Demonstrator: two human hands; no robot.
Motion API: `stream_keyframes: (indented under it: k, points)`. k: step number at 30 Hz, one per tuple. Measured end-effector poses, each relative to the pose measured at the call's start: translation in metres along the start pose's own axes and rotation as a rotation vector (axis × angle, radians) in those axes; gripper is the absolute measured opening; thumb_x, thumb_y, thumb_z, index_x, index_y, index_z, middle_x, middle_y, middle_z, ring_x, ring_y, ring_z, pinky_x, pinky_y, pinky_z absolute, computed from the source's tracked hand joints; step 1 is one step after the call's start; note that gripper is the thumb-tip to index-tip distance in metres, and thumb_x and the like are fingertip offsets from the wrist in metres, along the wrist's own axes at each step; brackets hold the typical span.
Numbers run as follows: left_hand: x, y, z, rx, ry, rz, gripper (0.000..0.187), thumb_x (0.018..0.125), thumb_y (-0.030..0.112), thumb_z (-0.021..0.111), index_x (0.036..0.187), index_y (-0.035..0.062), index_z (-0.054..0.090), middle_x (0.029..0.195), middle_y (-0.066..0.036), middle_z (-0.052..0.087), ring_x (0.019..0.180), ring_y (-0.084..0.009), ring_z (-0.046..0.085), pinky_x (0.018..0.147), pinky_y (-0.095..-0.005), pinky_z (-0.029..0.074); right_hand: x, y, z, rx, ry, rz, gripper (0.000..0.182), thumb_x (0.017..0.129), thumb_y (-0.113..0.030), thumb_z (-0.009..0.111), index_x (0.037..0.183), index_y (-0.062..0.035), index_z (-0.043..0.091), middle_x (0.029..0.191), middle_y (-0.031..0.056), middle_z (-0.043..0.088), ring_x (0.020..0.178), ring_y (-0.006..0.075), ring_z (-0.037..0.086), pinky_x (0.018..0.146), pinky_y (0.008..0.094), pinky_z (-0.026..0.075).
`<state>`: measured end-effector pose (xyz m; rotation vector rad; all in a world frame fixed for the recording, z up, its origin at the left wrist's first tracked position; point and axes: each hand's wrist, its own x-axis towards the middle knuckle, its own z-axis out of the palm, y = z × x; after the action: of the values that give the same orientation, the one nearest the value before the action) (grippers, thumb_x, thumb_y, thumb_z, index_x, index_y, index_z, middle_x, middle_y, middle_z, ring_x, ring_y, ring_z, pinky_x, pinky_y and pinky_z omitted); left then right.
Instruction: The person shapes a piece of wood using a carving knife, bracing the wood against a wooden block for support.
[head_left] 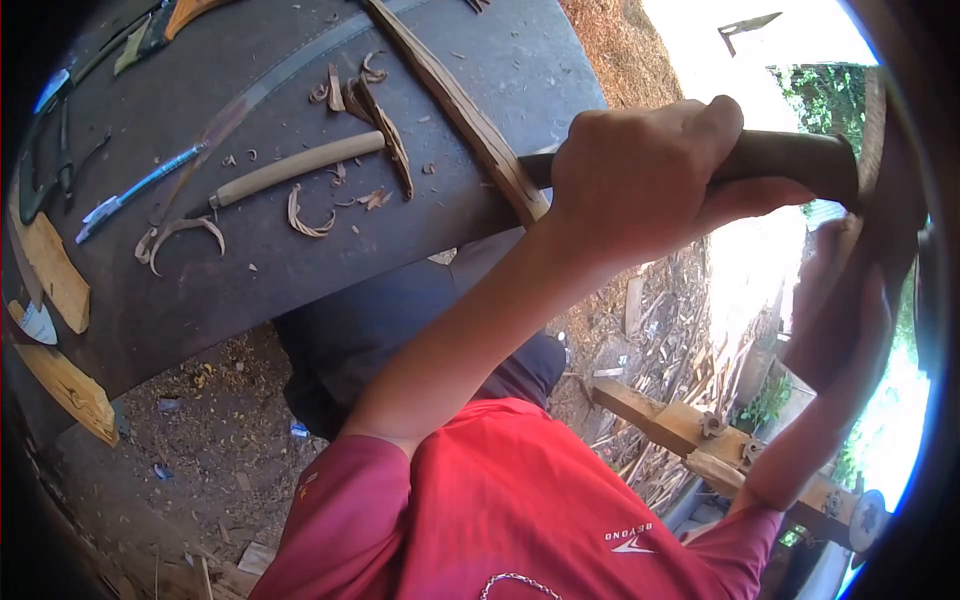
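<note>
My left hand [640, 185] is wrapped round a dark, thick cylindrical piece [790, 165] beyond the table's right edge. A thinner dark end of that piece sticks out on the other side of the fist, over the table corner. At the far right my right hand [850, 290] is against a broad dark part at the piece's other end; its fingers are blurred and partly hidden. On the dark table [440, 210] a long wood strip [470, 115] reaches the near edge beside my left hand. A tool with a pale wooden handle [300, 168] lies among curled shavings.
A blue pen [140, 195], light wood pieces [68, 390] and dark tools [65, 150] lie on the table's left part. A wooden beam [680, 430] stands low at the right, under my right arm. Shavings cover the ground [220, 440]. A metal square [745, 30] lies at the top right.
</note>
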<state>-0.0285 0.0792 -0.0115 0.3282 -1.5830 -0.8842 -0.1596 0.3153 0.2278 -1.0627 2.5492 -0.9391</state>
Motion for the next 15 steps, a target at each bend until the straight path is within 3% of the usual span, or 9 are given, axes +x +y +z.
stream_keyframes:
  k: [1, 4, 7, 9, 12, 15]
  points:
    - [0.001, 0.001, 0.0, 0.002, -0.017, -0.014, 0.065, 0.088, 0.076, 0.064, 0.081, 0.0113, 0.06, 0.063, -0.007, 0.066, 0.053, -0.0255, 0.069, 0.046, -0.0387, 0.053, 0.0, 0.004, -0.004, 0.314, -0.279, 0.106, 0.062, 0.109, -0.027, 0.053, 0.162, -0.0033, 0.032, 0.152, 0.0172, 0.051, 0.122, 0.0192, 0.061, 0.104, 0.0333, 0.051]
    - [0.0, -0.001, -0.001, -0.03, -0.006, -0.001, 0.066, 0.088, 0.076, 0.064, 0.082, 0.011, 0.061, 0.064, -0.008, 0.067, 0.053, -0.0261, 0.069, 0.047, -0.039, 0.054, -0.002, 0.0, -0.007, 0.306, -0.206, 0.019, 0.067, 0.108, -0.03, 0.054, 0.163, -0.0018, 0.027, 0.152, 0.0175, 0.048, 0.128, 0.0222, 0.058, 0.117, 0.04, 0.041]
    - [0.0, -0.001, -0.002, -0.03, -0.015, -0.004, 0.066, 0.089, 0.076, 0.063, 0.082, 0.0108, 0.061, 0.065, -0.009, 0.067, 0.054, -0.0266, 0.07, 0.047, -0.0392, 0.054, 0.01, -0.017, -0.017, 0.731, -0.55, 0.019, 0.067, 0.107, -0.034, 0.056, 0.161, -0.0029, 0.031, 0.147, 0.0177, 0.052, 0.13, 0.0226, 0.057, 0.115, 0.0394, 0.043]
    - [0.001, 0.0, -0.003, -0.013, -0.027, -0.016, 0.066, 0.089, 0.076, 0.063, 0.083, 0.0108, 0.061, 0.065, -0.009, 0.067, 0.054, -0.0264, 0.07, 0.047, -0.039, 0.054, 0.001, 0.005, -0.013, 0.678, -0.569, 0.237, 0.064, 0.109, -0.038, 0.052, 0.159, -0.0031, 0.034, 0.145, 0.018, 0.054, 0.131, 0.0221, 0.058, 0.115, 0.0391, 0.043]
    - [0.002, 0.001, -0.005, -0.017, -0.035, -0.016, 0.066, 0.089, 0.077, 0.063, 0.082, 0.0108, 0.061, 0.065, -0.008, 0.067, 0.054, -0.0258, 0.07, 0.047, -0.0388, 0.055, 0.013, -0.014, -0.006, 0.911, -0.653, 0.233, 0.061, 0.11, -0.038, 0.05, 0.158, -0.0027, 0.036, 0.14, 0.0142, 0.06, 0.125, 0.0218, 0.062, 0.11, 0.0395, 0.048]
    - [-0.002, 0.001, -0.004, -0.002, -0.03, -0.03, 0.066, 0.089, 0.077, 0.062, 0.081, 0.0108, 0.061, 0.064, -0.008, 0.067, 0.054, -0.0252, 0.07, 0.048, -0.0388, 0.055, 0.009, -0.027, 0.032, 0.615, -0.298, -0.023, 0.058, 0.108, -0.033, 0.052, 0.154, 0.0001, 0.041, 0.131, 0.0132, 0.066, 0.112, 0.0241, 0.065, 0.094, 0.036, 0.053]
